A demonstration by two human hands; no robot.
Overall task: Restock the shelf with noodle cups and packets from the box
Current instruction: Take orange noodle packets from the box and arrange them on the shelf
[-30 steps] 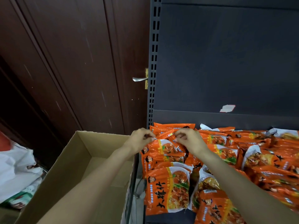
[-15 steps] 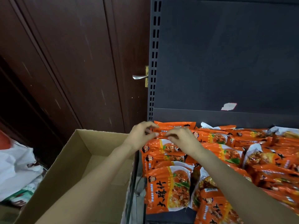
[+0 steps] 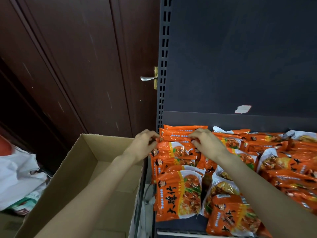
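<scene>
while left hand (image 3: pixel 144 145) and right hand (image 3: pixel 205 143) pinch orange packet (image 3: pixel 178 136) | writing unreadable

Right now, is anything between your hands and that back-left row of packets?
Nothing visible. The left hand and right hand already have their fingers on the orange packet at the shelf's back-left corner.

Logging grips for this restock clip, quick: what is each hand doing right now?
Left hand: fingers curled, pinching the left end of the orange noodle packet at the back of the shelf.
Right hand: fingers curled on the same packet's right end.
</scene>
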